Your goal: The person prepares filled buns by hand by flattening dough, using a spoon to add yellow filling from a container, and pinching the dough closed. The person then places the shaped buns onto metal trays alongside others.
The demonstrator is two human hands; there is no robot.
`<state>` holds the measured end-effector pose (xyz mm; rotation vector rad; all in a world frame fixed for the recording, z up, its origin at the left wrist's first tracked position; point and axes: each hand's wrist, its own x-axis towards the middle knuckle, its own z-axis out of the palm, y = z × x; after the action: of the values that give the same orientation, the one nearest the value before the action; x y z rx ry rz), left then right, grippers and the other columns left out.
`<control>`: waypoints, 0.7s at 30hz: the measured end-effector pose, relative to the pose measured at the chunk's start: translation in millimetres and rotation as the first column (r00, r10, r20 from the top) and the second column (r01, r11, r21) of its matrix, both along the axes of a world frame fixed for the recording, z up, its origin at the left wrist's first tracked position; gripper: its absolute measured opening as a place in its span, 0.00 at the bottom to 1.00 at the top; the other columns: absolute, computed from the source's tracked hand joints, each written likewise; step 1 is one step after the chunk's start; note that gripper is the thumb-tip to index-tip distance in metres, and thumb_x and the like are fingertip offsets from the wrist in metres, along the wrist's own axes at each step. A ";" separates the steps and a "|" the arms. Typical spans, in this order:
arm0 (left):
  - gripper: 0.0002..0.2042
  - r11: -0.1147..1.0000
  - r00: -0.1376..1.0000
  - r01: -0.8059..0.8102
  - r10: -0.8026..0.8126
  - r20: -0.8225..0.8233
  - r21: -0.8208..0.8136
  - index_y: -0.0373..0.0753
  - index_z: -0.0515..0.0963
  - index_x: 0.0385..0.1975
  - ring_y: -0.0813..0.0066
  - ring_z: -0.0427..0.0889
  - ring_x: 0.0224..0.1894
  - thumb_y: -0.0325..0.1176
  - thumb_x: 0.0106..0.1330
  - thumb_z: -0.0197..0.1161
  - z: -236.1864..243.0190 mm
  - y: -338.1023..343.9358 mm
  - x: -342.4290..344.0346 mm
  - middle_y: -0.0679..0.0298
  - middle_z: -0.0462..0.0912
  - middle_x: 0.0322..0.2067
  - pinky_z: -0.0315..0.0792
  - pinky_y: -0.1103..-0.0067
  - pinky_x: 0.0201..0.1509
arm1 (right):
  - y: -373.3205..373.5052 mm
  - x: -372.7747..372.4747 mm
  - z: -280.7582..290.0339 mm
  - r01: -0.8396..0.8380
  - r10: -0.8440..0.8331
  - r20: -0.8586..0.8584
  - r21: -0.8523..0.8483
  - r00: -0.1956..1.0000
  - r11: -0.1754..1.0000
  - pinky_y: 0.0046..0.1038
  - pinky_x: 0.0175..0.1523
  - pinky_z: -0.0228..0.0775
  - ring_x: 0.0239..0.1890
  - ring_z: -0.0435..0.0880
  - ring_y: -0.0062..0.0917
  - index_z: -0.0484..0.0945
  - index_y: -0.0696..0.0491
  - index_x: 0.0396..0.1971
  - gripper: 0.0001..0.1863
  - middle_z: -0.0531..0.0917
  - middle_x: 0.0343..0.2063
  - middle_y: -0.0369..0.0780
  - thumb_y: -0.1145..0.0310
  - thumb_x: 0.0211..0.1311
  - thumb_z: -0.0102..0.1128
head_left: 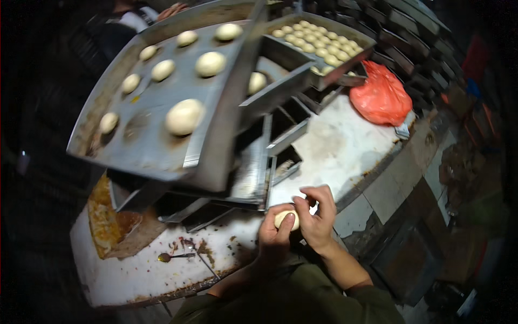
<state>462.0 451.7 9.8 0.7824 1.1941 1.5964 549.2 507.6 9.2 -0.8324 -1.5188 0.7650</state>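
Observation:
A pale round dough ball [287,220] rests in my left hand [274,228], whose thumb lies over it and whose fingers wrap round its far side. Close by on the right, my right hand [318,218] has its fingers curled and spread apart, with nothing seen between them. Both hands are over the front edge of the white worktop [340,146]. At upper left a large metal tray [156,146] holds several spaced-out dough balls, among them a big one [185,116] near its right wall.
Stacked metal pans [248,167] stand under the large tray. Farther back, another tray [369,40] is packed with small dough balls, beside a red plastic bag [380,94]. A spoon [175,256] and a box with yellow filling [108,227] are at lower left.

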 end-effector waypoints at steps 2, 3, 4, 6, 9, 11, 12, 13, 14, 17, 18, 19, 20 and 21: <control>0.11 0.996 0.884 -0.036 -0.005 0.468 0.077 0.34 0.68 0.41 0.78 0.73 0.38 0.34 0.70 0.44 -2.2 -12.1 -14.6 0.61 0.74 0.39 0.69 0.83 0.43 | -24.8 -13.8 -13.4 -0.056 0.033 0.130 0.172 0.991 0.983 0.27 0.35 0.67 0.29 0.75 0.30 0.75 0.58 0.31 0.10 0.76 0.29 0.42 0.77 0.47 0.63; 0.19 1.000 0.938 -0.019 0.021 0.346 -0.009 0.34 0.66 0.49 0.78 0.73 0.40 0.44 0.72 0.38 -4.5 -17.0 -23.1 0.61 0.73 0.42 0.69 0.81 0.45 | -34.7 -16.1 -16.3 -0.141 0.068 0.233 0.317 0.970 0.938 0.30 0.38 0.68 0.31 0.76 0.34 0.76 0.58 0.30 0.11 0.77 0.30 0.42 0.74 0.45 0.66; 0.26 0.993 0.846 0.114 -0.095 0.524 -0.003 0.33 0.61 0.53 0.72 0.71 0.45 0.51 0.70 0.35 -5.8 -29.6 -31.4 0.57 0.72 0.44 0.65 0.76 0.51 | -44.7 -18.6 -15.0 -0.139 0.024 0.327 0.335 0.945 0.932 0.31 0.41 0.67 0.33 0.77 0.35 0.76 0.58 0.31 0.12 0.77 0.32 0.43 0.73 0.45 0.66; 0.34 0.876 0.587 0.449 -0.437 0.682 0.175 0.36 0.48 0.61 0.68 0.70 0.50 0.59 0.67 0.29 -8.0 -51.3 -51.8 0.55 0.70 0.49 0.60 0.72 0.59 | -56.5 -14.5 11.4 -0.187 0.040 0.465 0.275 0.885 0.943 0.31 0.43 0.68 0.34 0.78 0.35 0.76 0.58 0.34 0.15 0.78 0.35 0.43 0.71 0.44 0.68; 0.46 0.497 0.294 0.822 -0.788 0.540 0.278 0.36 0.32 0.65 0.57 0.59 0.63 0.68 0.59 0.33 -7.7 -82.8 -98.1 0.44 0.58 0.60 0.48 0.67 0.66 | -50.2 -5.9 119.1 -0.440 0.503 0.382 -0.246 0.775 0.864 0.27 0.39 0.71 0.33 0.79 0.32 0.75 0.58 0.38 0.21 0.78 0.36 0.45 0.69 0.42 0.71; 0.41 0.522 0.387 0.775 -0.837 0.387 0.356 0.34 0.33 0.65 0.54 0.55 0.65 0.61 0.64 0.35 -4.7 -92.6 -117.9 0.42 0.56 0.61 0.45 0.67 0.68 | -45.7 -19.9 206.3 -0.626 0.550 0.459 0.019 0.698 0.779 0.24 0.36 0.72 0.33 0.80 0.29 0.78 0.56 0.33 0.20 0.80 0.31 0.43 0.68 0.37 0.75; 0.39 0.507 0.388 0.781 -0.851 0.353 0.365 0.32 0.34 0.64 0.54 0.54 0.65 0.58 0.66 0.36 -2.6 -96.2 -122.5 0.43 0.55 0.61 0.45 0.67 0.68 | -34.8 -33.9 247.7 -0.719 0.470 0.643 0.186 0.604 0.670 0.23 0.36 0.72 0.32 0.80 0.29 0.80 0.54 0.32 0.21 0.80 0.30 0.43 0.65 0.34 0.76; 0.38 0.494 0.390 0.788 -0.862 0.323 0.368 0.30 0.35 0.64 0.55 0.54 0.65 0.54 0.67 0.38 -0.2 -100.5 -128.6 0.43 0.54 0.62 0.45 0.68 0.68 | -28.3 -56.4 277.5 -0.707 0.372 0.687 0.294 0.624 0.644 0.24 0.37 0.72 0.32 0.80 0.29 0.79 0.54 0.32 0.19 0.80 0.30 0.43 0.63 0.39 0.72; 0.36 0.529 0.420 0.732 -0.847 0.327 0.429 0.29 0.39 0.64 0.55 0.53 0.65 0.53 0.67 0.39 2.4 -103.4 -129.0 0.44 0.55 0.61 0.47 0.67 0.67 | -15.0 -85.0 295.9 -0.628 0.277 0.626 0.451 0.729 0.634 0.26 0.38 0.72 0.33 0.81 0.29 0.79 0.53 0.33 0.17 0.81 0.30 0.43 0.61 0.43 0.68; 0.37 0.635 0.609 0.649 -0.763 0.214 0.418 0.29 0.44 0.63 0.56 0.55 0.65 0.55 0.66 0.40 6.7 -115.1 -131.3 0.44 0.57 0.61 0.50 0.66 0.67 | 36.6 -181.0 310.0 -0.480 0.188 0.469 0.645 0.863 0.595 0.29 0.43 0.71 0.35 0.81 0.30 0.77 0.51 0.35 0.15 0.81 0.31 0.42 0.55 0.56 0.57; 0.32 0.636 0.620 0.607 -0.754 0.217 0.476 0.31 0.42 0.64 0.57 0.57 0.64 0.46 0.69 0.39 7.0 -119.3 -133.5 0.46 0.59 0.60 0.49 0.66 0.67 | 49.6 -212.0 301.9 -0.550 0.206 0.576 0.522 0.791 0.652 0.30 0.44 0.71 0.36 0.81 0.30 0.77 0.51 0.36 0.16 0.81 0.31 0.42 0.53 0.61 0.53; 0.32 0.627 0.623 0.612 -0.758 0.195 0.481 0.31 0.42 0.64 0.57 0.57 0.64 0.46 0.69 0.39 7.4 -124.7 -134.7 0.46 0.59 0.60 0.49 0.66 0.67 | 60.1 -234.0 293.1 -0.618 0.102 0.876 0.247 0.472 0.746 0.34 0.48 0.69 0.39 0.80 0.36 0.77 0.55 0.36 0.25 0.81 0.32 0.45 0.46 0.59 0.52; 0.35 0.674 0.665 0.607 -0.721 0.195 0.421 0.31 0.43 0.64 0.54 0.58 0.64 0.51 0.66 0.40 7.2 -128.5 -136.2 0.44 0.58 0.60 0.50 0.64 0.66 | 65.1 -250.2 280.6 -0.649 0.156 0.980 -0.041 0.121 0.760 0.36 0.52 0.65 0.41 0.78 0.43 0.78 0.60 0.36 0.32 0.81 0.33 0.50 0.41 0.58 0.49; 0.39 0.717 0.705 0.598 -0.683 0.191 0.357 0.30 0.43 0.64 0.51 0.58 0.63 0.57 0.64 0.41 7.1 -131.8 -137.0 0.43 0.58 0.60 0.51 0.63 0.66 | 74.0 -255.5 275.4 -0.727 0.136 0.985 -0.173 -0.110 0.665 0.32 0.49 0.69 0.44 0.79 0.36 0.76 0.55 0.45 0.24 0.80 0.38 0.51 0.50 0.63 0.48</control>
<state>325.1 320.0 16.9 0.9504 0.3802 1.2159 293.7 581.6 284.7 -0.2919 -3.3202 0.0850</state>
